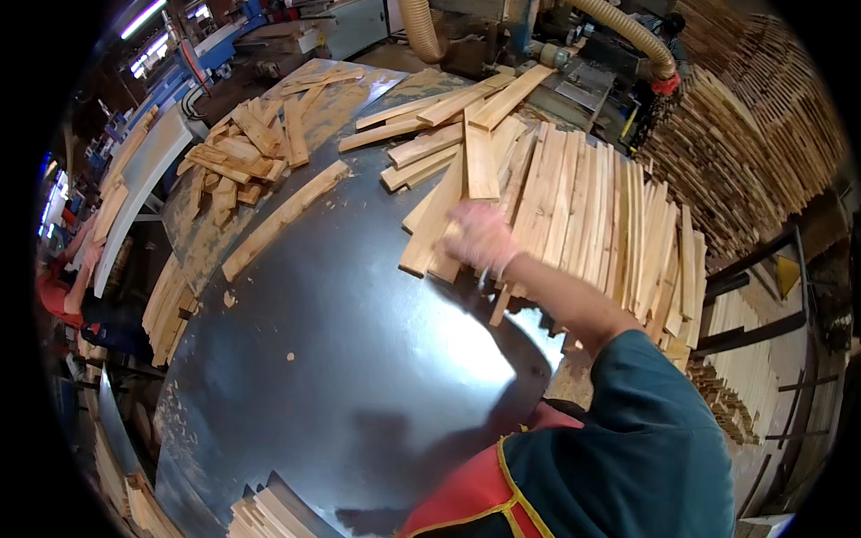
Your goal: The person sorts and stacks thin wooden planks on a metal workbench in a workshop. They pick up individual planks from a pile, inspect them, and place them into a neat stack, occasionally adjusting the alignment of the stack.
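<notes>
Right hand (482, 235) in among the boards, blurred; can't tell whether it grips. Loose board (432, 235) just left of it, row of planks (574, 193) to its right; best lift one squarely, clear of neighbours.

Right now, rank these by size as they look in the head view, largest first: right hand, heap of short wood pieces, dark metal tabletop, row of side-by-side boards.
1. Dark metal tabletop
2. Row of side-by-side boards
3. Heap of short wood pieces
4. Right hand
</notes>
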A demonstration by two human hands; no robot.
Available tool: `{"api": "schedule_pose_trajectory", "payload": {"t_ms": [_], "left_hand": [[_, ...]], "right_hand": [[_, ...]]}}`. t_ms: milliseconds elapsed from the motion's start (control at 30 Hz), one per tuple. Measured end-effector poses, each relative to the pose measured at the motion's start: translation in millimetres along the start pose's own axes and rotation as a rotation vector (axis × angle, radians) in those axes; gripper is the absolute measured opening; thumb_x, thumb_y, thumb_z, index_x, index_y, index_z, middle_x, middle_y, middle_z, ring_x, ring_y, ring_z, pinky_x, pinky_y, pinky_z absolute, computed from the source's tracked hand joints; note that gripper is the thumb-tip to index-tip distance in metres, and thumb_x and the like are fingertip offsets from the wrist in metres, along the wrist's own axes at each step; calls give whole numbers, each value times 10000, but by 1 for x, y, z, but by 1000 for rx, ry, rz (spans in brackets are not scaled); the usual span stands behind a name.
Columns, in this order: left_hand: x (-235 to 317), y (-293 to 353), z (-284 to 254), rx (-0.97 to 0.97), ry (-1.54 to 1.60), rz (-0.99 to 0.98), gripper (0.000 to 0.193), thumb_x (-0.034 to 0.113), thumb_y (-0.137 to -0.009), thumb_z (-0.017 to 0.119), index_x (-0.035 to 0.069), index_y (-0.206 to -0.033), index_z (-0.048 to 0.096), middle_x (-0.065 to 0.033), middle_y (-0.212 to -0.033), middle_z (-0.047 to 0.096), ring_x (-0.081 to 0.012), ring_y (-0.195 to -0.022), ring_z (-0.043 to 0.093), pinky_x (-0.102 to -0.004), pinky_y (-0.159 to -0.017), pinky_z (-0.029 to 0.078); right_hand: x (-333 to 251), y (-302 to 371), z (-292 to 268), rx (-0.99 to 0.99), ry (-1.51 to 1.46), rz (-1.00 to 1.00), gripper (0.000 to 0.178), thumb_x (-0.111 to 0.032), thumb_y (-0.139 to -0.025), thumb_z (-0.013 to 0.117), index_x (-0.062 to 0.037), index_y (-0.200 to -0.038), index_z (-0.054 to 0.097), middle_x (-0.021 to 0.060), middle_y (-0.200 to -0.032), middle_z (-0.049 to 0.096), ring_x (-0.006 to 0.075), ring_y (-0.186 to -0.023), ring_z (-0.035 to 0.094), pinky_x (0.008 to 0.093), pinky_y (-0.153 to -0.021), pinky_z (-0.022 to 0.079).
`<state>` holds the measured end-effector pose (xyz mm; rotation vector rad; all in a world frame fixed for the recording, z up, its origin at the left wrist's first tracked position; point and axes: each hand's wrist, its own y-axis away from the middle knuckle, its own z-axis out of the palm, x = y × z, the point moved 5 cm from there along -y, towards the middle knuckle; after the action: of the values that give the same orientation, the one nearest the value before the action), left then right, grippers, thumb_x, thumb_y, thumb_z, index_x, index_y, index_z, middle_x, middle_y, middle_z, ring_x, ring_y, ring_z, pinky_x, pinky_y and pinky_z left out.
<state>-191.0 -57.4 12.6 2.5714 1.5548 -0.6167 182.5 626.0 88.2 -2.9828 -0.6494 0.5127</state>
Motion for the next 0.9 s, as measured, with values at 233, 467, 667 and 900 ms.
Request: {"api": "schedule_pose_trajectory", "payload": {"t_ms": [233,467,667,900], "left_hand": [[325,-109,-81,-154,718,565,824,197,-809,833,29,-1539,489,-254,-1549,501,-425,-1455,460,-484,-1211,382],[653,-200,-198,-358,896,888,691,485,-982,638,-5,-1460,548,-242,-1532,529,-401,-1438,477,-482,-1178,411],[777,-191,-194,-949,1155,750,569,463,-1022,635,21,-1380,623,-197,-1238,727,-365,-1159,687,-478,-1028,528],[667,-140,-215,-1573,1356,650,491,344,-1036,671,-2,-1377,605,-143,-1174,731,-247,-1038,726,-401,-904,608]], "right_hand": [[140,-121,12,-91,71,577,858,-445,-854,734,-86,-1574,437,259,-1507,489,424,-1370,563,483,-1106,497],[118,-102,17,-134,-338,643,940,-350,-771,803,-3,-1537,383,329,-1358,594,471,-1268,624,462,-1052,531],[114,-81,85,-13,-790,843,894,-351,-903,654,-47,-1653,275,335,-1366,623,444,-1305,609,426,-1087,479],[41,-10,126,85,-1072,870,746,-207,-958,599,-55,-1632,318,250,-1418,600,388,-1240,624,429,-1070,502]]}}
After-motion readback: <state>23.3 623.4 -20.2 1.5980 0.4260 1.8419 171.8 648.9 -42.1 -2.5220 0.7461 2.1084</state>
